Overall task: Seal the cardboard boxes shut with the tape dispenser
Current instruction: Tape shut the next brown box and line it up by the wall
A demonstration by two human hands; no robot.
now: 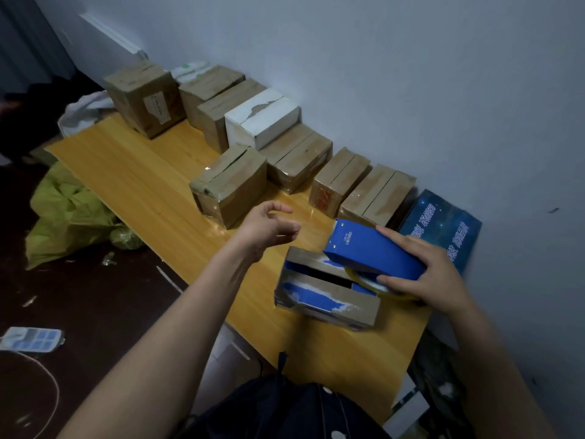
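Observation:
A small cardboard box [326, 299] with torn blue patches lies on the wooden table [152, 191] in front of me, a dark gap showing between its top flaps. My right hand [430, 274] grips the blue tape dispenser [373, 248] and holds it on the box's right end, the tape roll just under my thumb. My left hand [269, 226] hovers above the table to the left of the dispenser, fingers loosely curled and holding nothing. It hangs between this box and a taped brown box [231, 188].
Several taped brown boxes and a white box [262, 122] stand in a row along the wall. A dark blue printed box [443, 229] lies at the right end. On the floor to the left are a green bag [72, 213] and a power strip [31, 339].

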